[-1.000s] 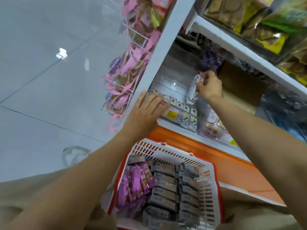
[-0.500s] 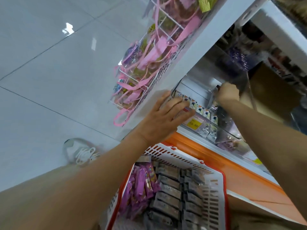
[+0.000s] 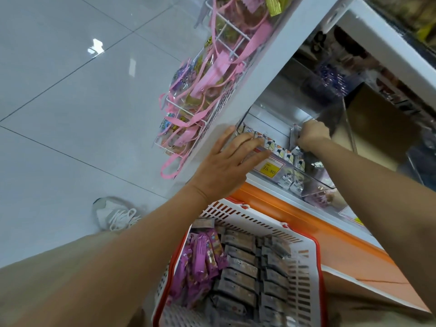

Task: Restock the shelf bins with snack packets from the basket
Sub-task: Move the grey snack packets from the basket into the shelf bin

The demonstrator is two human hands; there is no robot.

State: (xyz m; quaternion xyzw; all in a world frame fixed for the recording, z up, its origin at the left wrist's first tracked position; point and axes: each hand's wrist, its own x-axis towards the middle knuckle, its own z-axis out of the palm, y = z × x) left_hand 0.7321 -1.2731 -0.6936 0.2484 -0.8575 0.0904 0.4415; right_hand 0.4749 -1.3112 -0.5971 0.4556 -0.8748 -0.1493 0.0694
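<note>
A white and orange basket (image 3: 304,277) sits on my lap, holding rows of grey snack packets (image 3: 240,270) and a bunch of purple packets (image 3: 200,263). Above it stands a clear shelf bin (image 3: 313,180) lined with small white packets (image 3: 286,158). My left hand (image 3: 226,168) rests with straight fingers on the bin's front edge, above a yellow price tag (image 3: 269,171). My right hand (image 3: 311,136) reaches into the bin and grips a silvery packet (image 3: 295,135) standing at the end of the row.
A white shelf post (image 3: 266,74) runs up beside my left hand, with a wire rack of pink-strapped bags (image 3: 207,88) hung on its side. An orange shelf base (image 3: 306,220) lies below the bin. A brown carton (image 3: 377,128) stands further in. A white shoe (image 3: 115,215) is on the tiled floor.
My right hand has lowered the silvery packet down into the bin, to the end of the row. My left hand has stayed on the bin's front edge. The view has tilted.
</note>
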